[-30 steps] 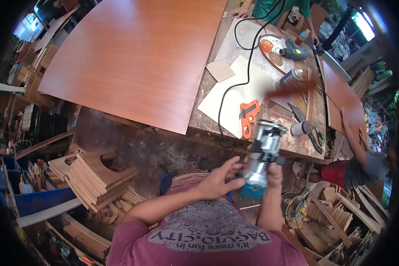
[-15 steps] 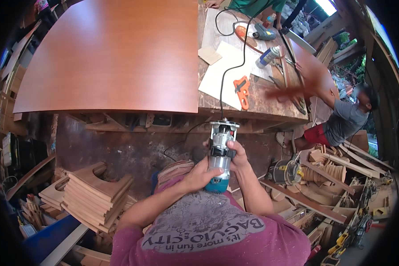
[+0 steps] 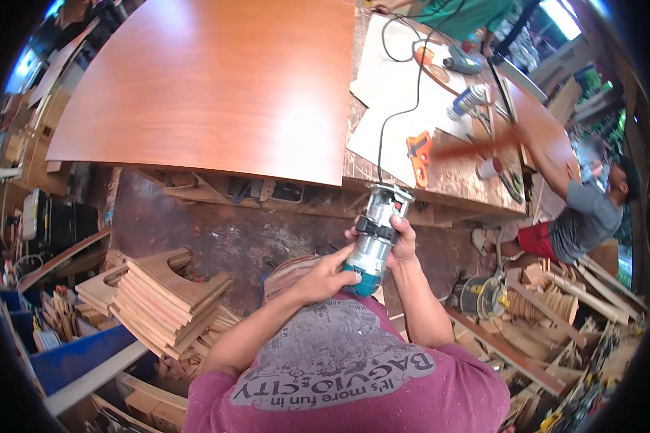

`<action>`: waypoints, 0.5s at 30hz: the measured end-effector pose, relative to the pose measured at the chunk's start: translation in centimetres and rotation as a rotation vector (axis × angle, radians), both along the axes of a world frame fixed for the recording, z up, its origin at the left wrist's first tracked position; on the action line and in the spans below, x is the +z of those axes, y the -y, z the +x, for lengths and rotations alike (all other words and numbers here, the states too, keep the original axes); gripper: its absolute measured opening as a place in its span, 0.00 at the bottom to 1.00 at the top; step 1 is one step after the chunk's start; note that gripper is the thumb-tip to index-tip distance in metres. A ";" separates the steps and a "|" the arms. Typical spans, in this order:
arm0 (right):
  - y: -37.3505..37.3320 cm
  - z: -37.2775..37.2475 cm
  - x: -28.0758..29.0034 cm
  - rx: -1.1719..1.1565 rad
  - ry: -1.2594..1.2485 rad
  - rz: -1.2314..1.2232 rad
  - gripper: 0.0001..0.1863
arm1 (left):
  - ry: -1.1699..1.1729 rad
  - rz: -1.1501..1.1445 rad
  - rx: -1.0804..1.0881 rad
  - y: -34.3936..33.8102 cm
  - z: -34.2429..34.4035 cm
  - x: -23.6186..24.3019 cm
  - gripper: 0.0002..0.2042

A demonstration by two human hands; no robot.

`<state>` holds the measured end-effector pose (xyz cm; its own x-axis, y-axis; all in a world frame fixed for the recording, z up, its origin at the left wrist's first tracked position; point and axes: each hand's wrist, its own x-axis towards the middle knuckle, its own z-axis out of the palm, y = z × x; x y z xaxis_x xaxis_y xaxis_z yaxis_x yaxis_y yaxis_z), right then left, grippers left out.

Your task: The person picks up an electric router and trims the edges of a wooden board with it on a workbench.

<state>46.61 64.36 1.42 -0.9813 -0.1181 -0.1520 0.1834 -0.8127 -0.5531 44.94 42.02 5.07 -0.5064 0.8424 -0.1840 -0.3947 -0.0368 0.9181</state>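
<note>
I hold a silver and teal handheld router (image 3: 376,232) upright in front of my chest, its metal base plate toward the bench and its teal cap toward me. My left hand (image 3: 331,273) wraps round the lower teal end, thumb lying across it. My right hand (image 3: 402,247) grips the metal body from the right, beside the black adjustment collar. A thin black cord (image 3: 383,144) runs from beyond the router across the bench. Just past it lie white sheets (image 3: 380,123) and an orange jig (image 3: 419,157).
A large reddish wood panel (image 3: 209,86) overlaps the bench (image 3: 464,187), which holds a spray can (image 3: 466,103) and heat gun (image 3: 464,61). Co-workers in green (image 3: 455,18) and grey (image 3: 591,209) stand beyond and right. Stacked cut boards (image 3: 162,296), blue bin (image 3: 58,346), offcuts (image 3: 549,303) surround me.
Since a second ago the router has turned straighter and both hands have closed round it, the left moving onto its teal end. The grey-shirted co-worker's arm has risen toward the bench's right side.
</note>
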 end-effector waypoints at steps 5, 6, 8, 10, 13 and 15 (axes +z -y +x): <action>-2.6 0.3 0.3 -0.001 0.035 0.043 0.36 | 0.007 -0.113 0.023 -3.4 0.0 -1.0 0.37; -3.1 0.4 0.3 -0.024 0.062 0.022 0.36 | 0.059 -0.072 0.038 -4.0 0.1 -1.3 0.37; -4.2 0.1 0.4 -0.017 0.077 0.023 0.34 | 0.131 -0.026 0.074 -5.0 0.5 -1.9 0.37; -5.1 -0.4 0.3 0.004 0.096 0.023 0.32 | 0.135 -0.043 0.082 -6.0 0.8 -2.2 0.37; -6.7 -0.4 0.4 0.006 0.115 0.040 0.32 | 0.165 -0.073 0.137 -7.7 1.0 -1.8 0.36; -7.9 -1.0 0.4 0.009 0.106 0.023 0.32 | 0.096 -0.052 0.127 -8.7 0.5 -2.1 0.37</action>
<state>45.65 72.28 1.82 -0.9584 -0.1226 -0.2577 0.2495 -0.7982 -0.5482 45.39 50.74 3.01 -0.5862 0.7609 -0.2782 -0.4763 -0.0459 0.8781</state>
